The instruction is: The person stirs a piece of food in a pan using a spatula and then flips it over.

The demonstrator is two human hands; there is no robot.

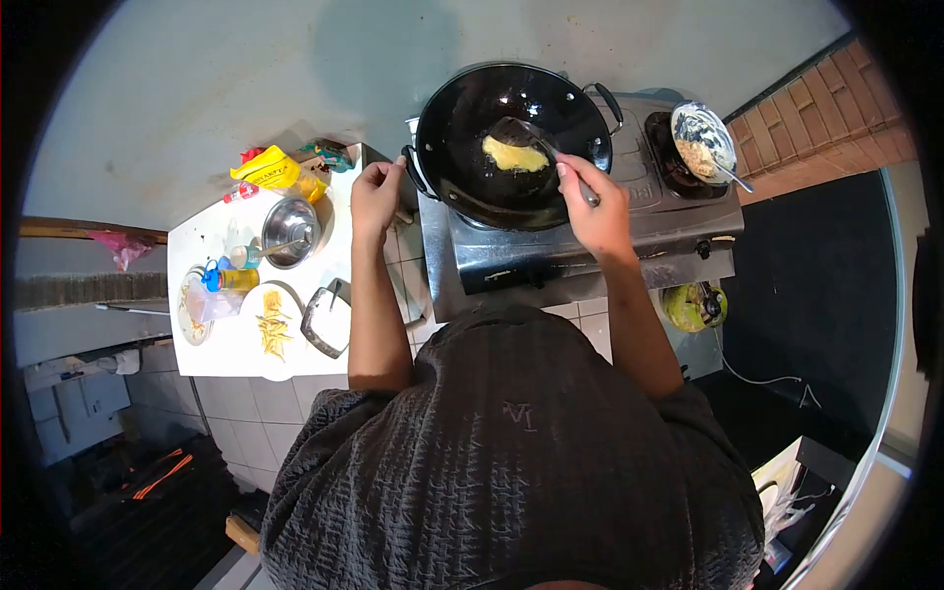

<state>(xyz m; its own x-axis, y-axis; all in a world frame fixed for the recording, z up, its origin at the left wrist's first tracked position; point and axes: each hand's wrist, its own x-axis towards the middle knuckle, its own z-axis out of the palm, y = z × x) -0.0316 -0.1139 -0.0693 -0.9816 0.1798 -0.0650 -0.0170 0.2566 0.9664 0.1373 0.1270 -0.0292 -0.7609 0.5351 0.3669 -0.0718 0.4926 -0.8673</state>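
Note:
A large black wok (pixel 452 187) sits on the steel gas stove, with a yellow, batter-like piece of food (pixel 513 154) on its bottom. My right hand (pixel 597 208) is closed around the handle of a spatula (pixel 526 130). The spatula's dark blade is in the wok, against the upper edge of the yellow piece. My left hand (pixel 376 200) is at the wok's left loop handle (pixel 414 173), its fingers closed on it; part of the grip is hidden.
On the right burner stands a bowl of pale batter (pixel 703 138) with a spoon. The white table (pixel 216 359) at left carries a steel bowl (pixel 289 232), a plate of yellow strips (pixel 273 329), a black-rimmed square dish (pixel 326 322) and a yellow packet (pixel 270 170). A green container (pixel 694 307) stands below the stove.

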